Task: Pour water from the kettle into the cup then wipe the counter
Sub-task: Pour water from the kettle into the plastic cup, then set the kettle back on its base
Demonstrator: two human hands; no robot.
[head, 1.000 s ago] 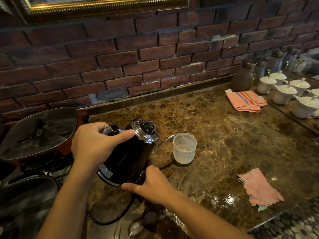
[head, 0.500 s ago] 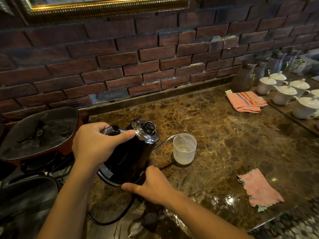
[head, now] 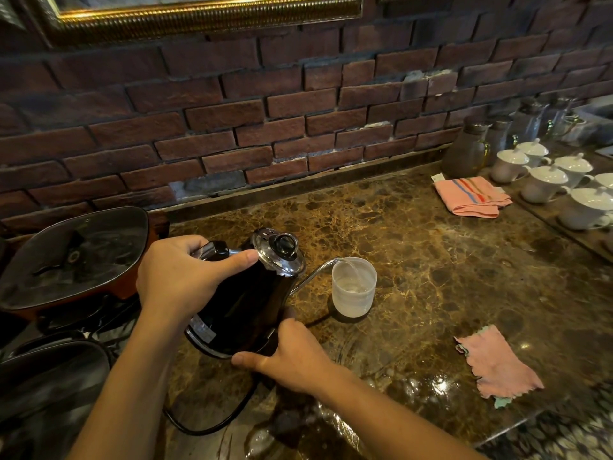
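Note:
A black kettle [head: 245,303] with a chrome lid is tilted to the right above the brown marble counter [head: 447,270]. My left hand [head: 185,277] grips its handle. My right hand [head: 292,353] presses against the kettle's lower side near its base. Water runs from the thin curved spout [head: 318,270] into a translucent plastic cup [head: 353,287] standing upright just right of the kettle. The cup is partly filled. A small pink cloth [head: 497,363] lies flat on the counter at the right front.
A lidded electric pan [head: 73,254] sits at the left, with a dark appliance [head: 49,386] in front of it. A black cord [head: 212,423] loops under the kettle. A folded striped towel [head: 471,195], a glass jug [head: 467,151] and several white lidded cups [head: 547,180] stand back right. Wet patches glisten near the counter's front edge.
Almost nothing has moved. The kettle stays tilted in both hands and water keeps running into the cup.

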